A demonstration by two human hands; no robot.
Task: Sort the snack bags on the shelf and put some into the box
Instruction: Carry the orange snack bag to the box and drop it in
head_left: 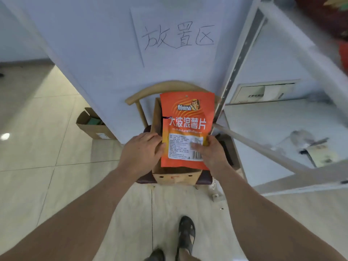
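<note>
While the right hand (211, 151) pinches the orange bag (186, 129) by its lower right edge, thumb on the label, the bag hangs above the open box (177, 178) on the chair (169, 87). The left hand (143, 151) rests curled on the box's left wall, touching the bag's edge. Best keep that wall steady, tip the bag upright and slide it down inside.

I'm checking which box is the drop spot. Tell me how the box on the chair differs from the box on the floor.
The box on the chair sits raised on a seat, between the hands; the box on the floor stands off to the left by the wall. An orange snack bag is held over the chair box; nothing is held over the floor box. Both are brown cardboard with open tops.
</note>
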